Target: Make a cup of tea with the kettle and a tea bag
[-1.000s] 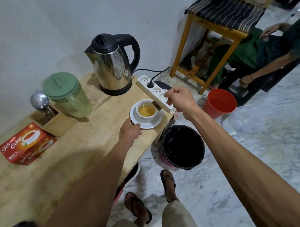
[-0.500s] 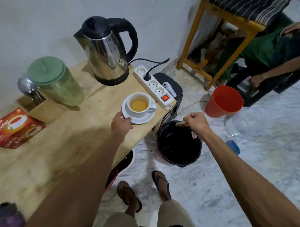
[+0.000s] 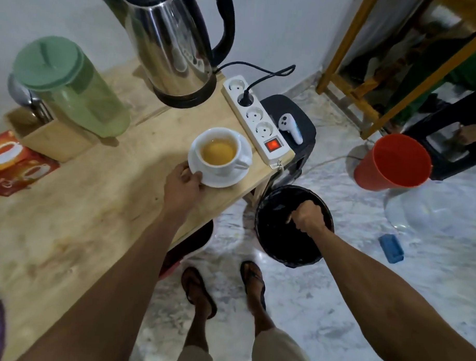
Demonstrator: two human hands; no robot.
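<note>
Tea all but made: left hand pinches the white saucer under the full white ceramic cup; right hand curls (hold unclear) in the black lined bin.

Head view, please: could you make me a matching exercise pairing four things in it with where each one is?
Things:
1 kettle
2 cup
3 left hand
4 right hand

Places:
A over the black bin
B on the saucer
C at the saucer's near rim
D at the back of the table, beside the power strip

Pairs: 1-D, 2-B, 3-C, 4-A.
</note>
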